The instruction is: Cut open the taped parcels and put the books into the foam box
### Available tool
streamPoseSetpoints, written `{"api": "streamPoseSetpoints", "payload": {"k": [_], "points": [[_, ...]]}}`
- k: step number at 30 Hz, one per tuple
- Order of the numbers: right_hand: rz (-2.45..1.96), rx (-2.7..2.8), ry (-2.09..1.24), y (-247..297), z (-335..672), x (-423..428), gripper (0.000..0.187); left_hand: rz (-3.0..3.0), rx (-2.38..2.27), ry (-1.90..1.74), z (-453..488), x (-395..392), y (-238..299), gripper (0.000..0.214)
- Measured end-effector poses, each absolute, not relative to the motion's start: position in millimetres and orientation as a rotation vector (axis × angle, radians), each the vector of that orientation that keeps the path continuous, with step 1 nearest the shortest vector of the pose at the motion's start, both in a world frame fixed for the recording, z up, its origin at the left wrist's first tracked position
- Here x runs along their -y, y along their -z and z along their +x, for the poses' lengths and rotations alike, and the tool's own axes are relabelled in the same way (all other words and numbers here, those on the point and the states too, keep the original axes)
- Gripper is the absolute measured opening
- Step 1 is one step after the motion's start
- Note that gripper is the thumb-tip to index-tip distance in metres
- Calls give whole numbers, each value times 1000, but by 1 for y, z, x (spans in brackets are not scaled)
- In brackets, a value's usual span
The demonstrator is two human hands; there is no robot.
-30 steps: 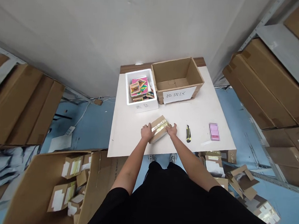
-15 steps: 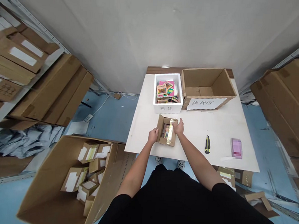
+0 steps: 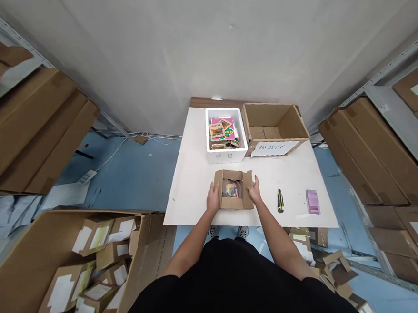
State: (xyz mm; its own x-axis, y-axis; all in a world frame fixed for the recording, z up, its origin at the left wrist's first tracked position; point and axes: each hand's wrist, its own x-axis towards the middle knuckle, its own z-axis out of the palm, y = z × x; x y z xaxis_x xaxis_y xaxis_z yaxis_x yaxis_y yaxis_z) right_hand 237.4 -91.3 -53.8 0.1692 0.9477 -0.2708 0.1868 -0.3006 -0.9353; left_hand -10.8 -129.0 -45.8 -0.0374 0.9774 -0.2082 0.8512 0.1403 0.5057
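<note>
A small cardboard box (image 3: 233, 204) lies on the white table with its top flaps spread apart. Inside it, colourful printed packets (image 3: 231, 189) show, too small to make out in detail. My left hand (image 3: 213, 197) holds the box's left side, fingers along the outer flap. On the other side, my right hand (image 3: 255, 190) grips the right flap. Behind the box stands a white foam box (image 3: 226, 156) filled with pink, green and orange printed packs. Beside that is a larger open cardboard box (image 3: 276, 116) with a handwritten paper label.
On the table (image 3: 189, 174) to the right lie a black and yellow utility knife (image 3: 280, 201) and a blurred purple item (image 3: 312, 202). At lower left, a big carton (image 3: 26, 253) holds several small parcels. Shelves with boxes flank both sides; opened cartons (image 3: 339, 268) lie on the floor at right.
Both flaps of the small box now stand apart, uncovering its contents; before, the taped right flap covered part of it. My right hand has moved the flap outward. The view has shifted.
</note>
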Motion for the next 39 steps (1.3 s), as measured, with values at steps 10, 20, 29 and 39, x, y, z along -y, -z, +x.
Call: {"api": "streamPoseSetpoints", "payload": {"k": [10,20,29,39], "points": [[-1941,1124,-1154,65,239,105,109,2076,-1413,-289,-9,125,37,39],[-1904,1937,-686,49,207,101,71,2261,-1235,-158,-50,168,50,30],[-1956,2516,-1037,75,130,100,99,2203,-1512,-337,-32,199,69,29],[-2002,2640,-1069,126,58,88,104,2071,-1699,-364,-65,227,82,33]]}}
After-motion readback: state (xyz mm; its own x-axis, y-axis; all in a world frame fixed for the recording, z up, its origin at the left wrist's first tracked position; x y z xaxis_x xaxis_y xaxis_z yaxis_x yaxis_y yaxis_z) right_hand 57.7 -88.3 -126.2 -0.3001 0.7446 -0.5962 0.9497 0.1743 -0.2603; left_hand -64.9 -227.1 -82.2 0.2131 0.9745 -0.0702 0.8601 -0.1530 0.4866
